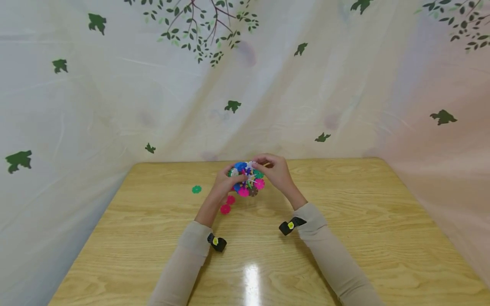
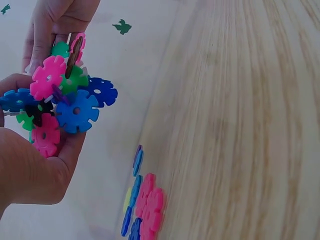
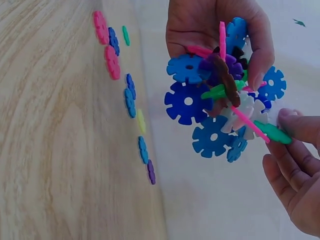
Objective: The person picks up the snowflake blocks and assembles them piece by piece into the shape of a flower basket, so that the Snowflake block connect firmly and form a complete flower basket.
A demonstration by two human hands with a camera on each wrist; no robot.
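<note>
Left fingers (image 3: 260,52) curl round the raised disc cluster (image 3: 189,102); right fingers (image 3: 284,167), angled inward, pinch its green disc (image 3: 275,133).

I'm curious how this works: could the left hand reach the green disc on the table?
Probably yes: nothing shows between the left hand and the green disc, though that hand grips the disc cluster.

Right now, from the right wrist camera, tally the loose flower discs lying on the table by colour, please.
Pink discs: 2
Blue discs, light and dark: 4
Green disc: 1
Yellow disc: 1
Purple disc: 1
Total: 9, leaving out the cluster the left hand holds
</note>
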